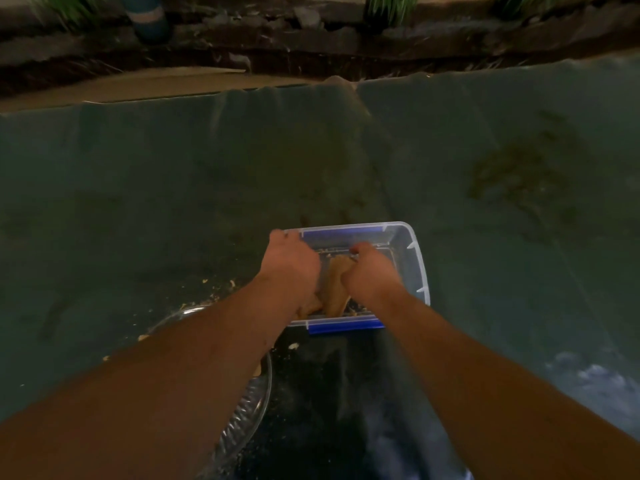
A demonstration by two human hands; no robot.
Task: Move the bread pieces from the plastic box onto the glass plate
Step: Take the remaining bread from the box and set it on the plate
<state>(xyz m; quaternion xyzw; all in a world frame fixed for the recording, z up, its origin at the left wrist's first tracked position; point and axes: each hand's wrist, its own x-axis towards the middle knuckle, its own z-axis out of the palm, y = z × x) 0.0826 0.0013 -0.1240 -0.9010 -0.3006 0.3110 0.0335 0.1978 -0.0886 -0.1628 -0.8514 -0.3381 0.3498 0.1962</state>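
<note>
A clear plastic box [414, 258] with blue clips sits on the dark cloth in front of me. Both hands are down inside it. My left hand [289, 265] and my right hand [370, 271] close from either side on brown bread pieces [335, 287] standing between them. The fingertips are hidden behind the backs of the hands. The glass plate [247, 407] lies near me to the left of the box, mostly covered by my left forearm; only its ribbed rim shows.
Bread crumbs [221, 289] are scattered on the dark green cloth [138, 202] around the plate. A brownish stain [519, 178] marks the cloth at the right. Beyond the cloth's far edge are stones, soil, plants and a blue pot [149, 19].
</note>
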